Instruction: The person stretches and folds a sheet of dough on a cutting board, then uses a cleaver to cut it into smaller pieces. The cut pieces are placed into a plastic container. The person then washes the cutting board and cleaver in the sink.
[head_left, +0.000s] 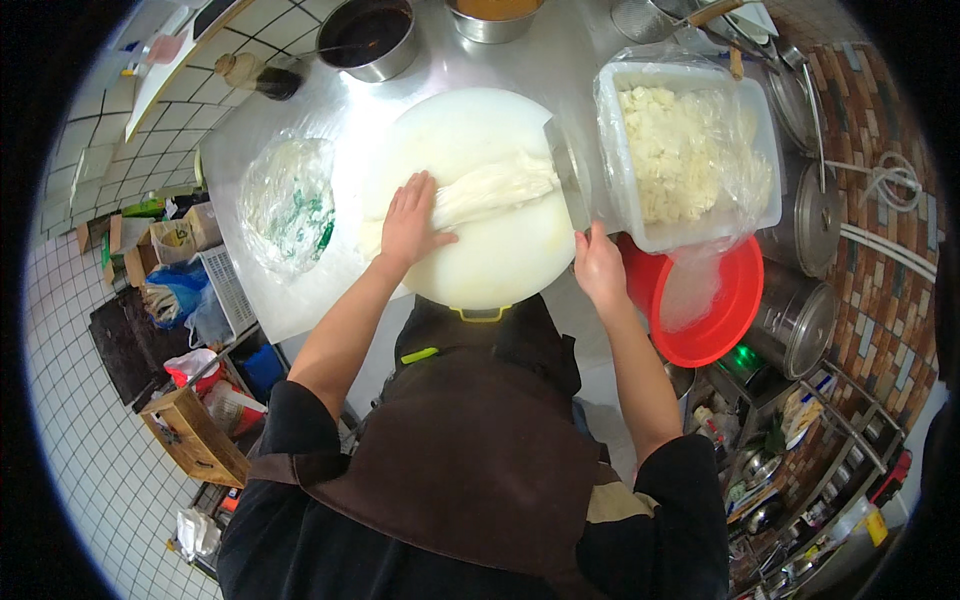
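Observation:
A round white cutting board (495, 262) lies in front of me on a steel worktop. Across its middle stretches a long, pale, soft strip of food (499, 187), which looks like dough. My left hand (409, 217) rests palm down on the strip's left part, fingers stretched out and thumb apart. At the board's right edge, my right hand (600, 264) is closed around the handle of a cleaver (568, 172). Its broad blade stands by the strip's right end. The handle is mostly hidden in my fist.
To the right stands a white plastic tub (641, 240) of pale cut pieces (664, 161), partly covered by clear film. Below it is a red bucket (705, 352). A plastic-wrapped bundle (289, 206) lies left. Behind are two steel pots (382, 69) (491, 30) and a bottle (259, 75).

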